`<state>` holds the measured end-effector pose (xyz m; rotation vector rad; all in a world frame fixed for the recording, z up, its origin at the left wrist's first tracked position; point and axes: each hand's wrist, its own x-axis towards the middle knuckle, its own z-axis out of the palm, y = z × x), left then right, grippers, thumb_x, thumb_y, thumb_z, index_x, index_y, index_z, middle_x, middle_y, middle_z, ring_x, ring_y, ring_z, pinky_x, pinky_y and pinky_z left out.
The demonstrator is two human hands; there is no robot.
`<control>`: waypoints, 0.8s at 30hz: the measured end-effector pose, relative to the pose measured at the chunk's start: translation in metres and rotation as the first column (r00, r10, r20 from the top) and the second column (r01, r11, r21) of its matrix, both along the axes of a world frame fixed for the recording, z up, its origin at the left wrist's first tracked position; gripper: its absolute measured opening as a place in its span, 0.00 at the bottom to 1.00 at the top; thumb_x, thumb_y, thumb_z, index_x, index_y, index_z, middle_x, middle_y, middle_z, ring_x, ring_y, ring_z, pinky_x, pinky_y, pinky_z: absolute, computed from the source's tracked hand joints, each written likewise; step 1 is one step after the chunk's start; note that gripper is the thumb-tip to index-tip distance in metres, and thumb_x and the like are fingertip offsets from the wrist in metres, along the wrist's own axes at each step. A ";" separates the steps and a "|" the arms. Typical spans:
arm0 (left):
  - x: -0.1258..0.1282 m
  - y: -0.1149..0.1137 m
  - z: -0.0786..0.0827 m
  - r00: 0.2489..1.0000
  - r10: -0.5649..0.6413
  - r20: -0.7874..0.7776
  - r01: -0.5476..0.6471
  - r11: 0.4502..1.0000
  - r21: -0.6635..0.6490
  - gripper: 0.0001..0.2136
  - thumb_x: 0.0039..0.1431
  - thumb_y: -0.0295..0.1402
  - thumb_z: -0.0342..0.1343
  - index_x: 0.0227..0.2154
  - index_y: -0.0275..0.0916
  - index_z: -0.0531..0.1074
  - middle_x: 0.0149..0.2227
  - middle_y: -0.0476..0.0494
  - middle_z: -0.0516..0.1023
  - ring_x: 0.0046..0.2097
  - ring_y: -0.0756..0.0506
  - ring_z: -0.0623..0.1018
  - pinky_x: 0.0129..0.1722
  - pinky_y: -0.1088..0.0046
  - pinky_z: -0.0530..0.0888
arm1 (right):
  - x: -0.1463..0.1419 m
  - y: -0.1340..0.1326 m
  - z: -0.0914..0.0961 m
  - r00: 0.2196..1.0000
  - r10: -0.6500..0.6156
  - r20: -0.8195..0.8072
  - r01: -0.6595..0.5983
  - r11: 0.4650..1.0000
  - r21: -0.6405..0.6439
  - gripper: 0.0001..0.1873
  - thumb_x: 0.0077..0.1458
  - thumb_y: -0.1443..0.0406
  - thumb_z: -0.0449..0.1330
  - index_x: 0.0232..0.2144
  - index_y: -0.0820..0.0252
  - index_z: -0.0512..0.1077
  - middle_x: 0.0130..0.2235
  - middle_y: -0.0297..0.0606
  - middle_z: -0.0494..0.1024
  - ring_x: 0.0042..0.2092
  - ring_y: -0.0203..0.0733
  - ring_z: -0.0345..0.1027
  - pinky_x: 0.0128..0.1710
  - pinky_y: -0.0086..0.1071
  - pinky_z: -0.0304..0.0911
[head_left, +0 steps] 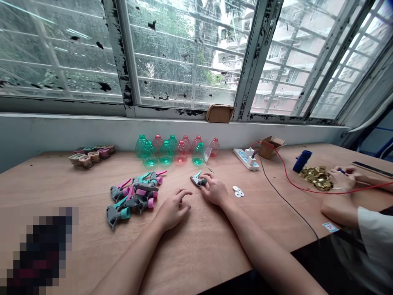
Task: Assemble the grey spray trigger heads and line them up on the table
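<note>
My right hand (215, 189) has its fingers closed on a grey trigger spray head (196, 179) with a teal lever, low over the table. The fingers partly cover the spray head. My left hand (172, 209) is open just to the left of it, index finger stretched out and thumb apart, holding nothing. Left of that hand lies a pile of grey spray heads (139, 193) with pink or teal levers and collars. Several small white discs (238, 191) lie to the right of my right hand. See-through green bottles (166, 153) and pink bottles (181, 152) stand behind both hands.
Small coloured containers (92, 155) sit at the back left. A power strip (246, 159) with plugged-in cables and a cardboard box (272, 147) are at the back right. Another person's hands (340, 179) work beside brass-coloured parts (316, 178). A red cable (307, 189) crosses the table's right side.
</note>
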<state>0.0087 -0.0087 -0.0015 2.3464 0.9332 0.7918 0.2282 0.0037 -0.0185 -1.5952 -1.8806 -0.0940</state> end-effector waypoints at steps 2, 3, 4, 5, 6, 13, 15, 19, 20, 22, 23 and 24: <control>0.000 0.000 0.000 1.000 -0.001 -0.018 0.001 1.000 0.000 0.16 0.53 0.28 0.50 0.46 0.42 0.69 0.46 0.44 0.70 0.31 0.51 0.70 0.33 0.74 0.69 | -0.002 0.001 -0.001 0.996 0.094 0.005 -0.094 0.996 0.009 0.17 0.51 0.68 0.59 0.45 0.53 0.70 0.51 0.39 0.70 0.52 0.45 0.61 0.50 0.38 0.59; 0.000 -0.001 0.001 1.000 -0.005 -0.028 0.005 1.000 0.001 0.16 0.53 0.28 0.50 0.46 0.42 0.70 0.47 0.44 0.70 0.30 0.51 0.71 0.34 0.74 0.69 | -0.003 0.002 -0.002 0.992 0.125 0.010 -0.125 0.992 0.000 0.15 0.51 0.68 0.59 0.43 0.53 0.71 0.50 0.39 0.70 0.52 0.45 0.60 0.52 0.39 0.58; -0.001 -0.001 0.001 0.999 -0.011 -0.040 0.011 1.000 0.004 0.16 0.53 0.29 0.50 0.46 0.42 0.70 0.47 0.44 0.70 0.30 0.51 0.71 0.34 0.74 0.70 | -0.003 0.003 -0.003 0.990 0.143 0.015 -0.143 0.990 -0.012 0.14 0.52 0.68 0.59 0.42 0.54 0.72 0.50 0.39 0.71 0.52 0.46 0.60 0.52 0.40 0.57; -0.001 -0.002 0.001 0.999 -0.016 -0.051 0.016 1.000 0.008 0.16 0.54 0.29 0.50 0.46 0.43 0.70 0.48 0.44 0.70 0.30 0.51 0.71 0.34 0.74 0.70 | -0.003 0.004 -0.004 0.989 0.148 0.019 -0.148 0.989 -0.023 0.13 0.52 0.67 0.59 0.42 0.54 0.72 0.50 0.39 0.71 0.52 0.46 0.60 0.53 0.41 0.57; -0.001 -0.003 0.001 0.998 -0.019 -0.059 0.020 1.000 0.017 0.15 0.54 0.29 0.50 0.45 0.43 0.70 0.48 0.45 0.70 0.30 0.51 0.72 0.36 0.74 0.70 | -0.003 0.005 -0.004 0.989 0.144 0.021 -0.143 0.989 -0.030 0.13 0.53 0.65 0.60 0.42 0.54 0.73 0.50 0.40 0.71 0.52 0.47 0.60 0.53 0.42 0.56; -0.005 0.003 0.027 0.991 0.125 -0.056 -0.109 0.968 0.228 0.11 0.54 0.34 0.54 0.41 0.42 0.73 0.48 0.42 0.71 0.52 0.40 0.69 0.53 0.63 0.65 | 0.003 0.004 -0.002 0.994 0.096 0.051 -0.093 0.994 -0.059 0.22 0.52 0.58 0.61 0.49 0.55 0.70 0.54 0.43 0.66 0.55 0.49 0.56 0.55 0.44 0.53; -0.010 0.017 0.045 0.971 0.218 -0.102 -0.182 0.941 0.287 0.12 0.54 0.35 0.53 0.41 0.42 0.73 0.48 0.42 0.72 0.52 0.39 0.69 0.53 0.62 0.65 | 0.004 0.005 -0.002 0.995 0.093 0.049 -0.089 0.994 -0.070 0.25 0.52 0.57 0.61 0.53 0.55 0.68 0.56 0.44 0.65 0.56 0.50 0.55 0.56 0.45 0.53; -0.023 0.065 0.075 0.853 0.379 -0.358 -0.281 0.913 0.296 0.16 0.52 0.28 0.49 0.44 0.40 0.71 0.48 0.42 0.74 0.51 0.39 0.69 0.49 0.65 0.67 | 0.008 0.006 -0.001 0.995 0.098 -0.005 -0.098 0.994 -0.052 0.29 0.52 0.58 0.61 0.56 0.55 0.64 0.56 0.45 0.63 0.56 0.50 0.55 0.55 0.45 0.54; -0.026 0.078 0.078 0.800 0.401 -0.447 -0.301 0.912 0.279 0.17 0.50 0.28 0.49 0.44 0.41 0.71 0.48 0.42 0.74 0.51 0.39 0.70 0.47 0.67 0.68 | 0.009 0.006 -0.001 0.995 0.098 -0.020 -0.099 0.994 -0.041 0.29 0.52 0.58 0.61 0.56 0.55 0.64 0.56 0.45 0.63 0.56 0.50 0.56 0.55 0.44 0.54; -0.029 0.099 0.077 0.713 0.408 -0.570 -0.331 0.913 0.239 0.18 0.47 0.28 0.52 0.44 0.41 0.71 0.46 0.40 0.76 0.47 0.39 0.73 0.41 0.70 0.70 | 0.011 0.006 0.000 0.994 0.098 -0.045 -0.099 0.995 -0.027 0.27 0.52 0.58 0.60 0.55 0.55 0.64 0.55 0.45 0.64 0.56 0.49 0.56 0.55 0.43 0.55; -0.030 0.108 0.074 0.693 0.402 -0.599 -0.336 0.914 0.226 0.19 0.45 0.27 0.53 0.43 0.41 0.71 0.45 0.39 0.76 0.45 0.40 0.74 0.39 0.71 0.70 | 0.012 0.006 0.000 0.994 0.097 -0.053 -0.098 0.995 -0.025 0.27 0.52 0.58 0.60 0.54 0.55 0.65 0.55 0.45 0.64 0.56 0.49 0.57 0.55 0.42 0.55; -0.029 0.114 0.071 0.680 0.396 -0.618 -0.336 0.917 0.217 0.19 0.43 0.27 0.54 0.42 0.41 0.72 0.44 0.39 0.77 0.44 0.40 0.75 0.38 0.72 0.70 | 0.014 0.005 0.001 0.994 0.096 -0.060 -0.097 0.995 -0.023 0.27 0.52 0.58 0.60 0.54 0.56 0.65 0.54 0.44 0.64 0.55 0.49 0.57 0.55 0.42 0.55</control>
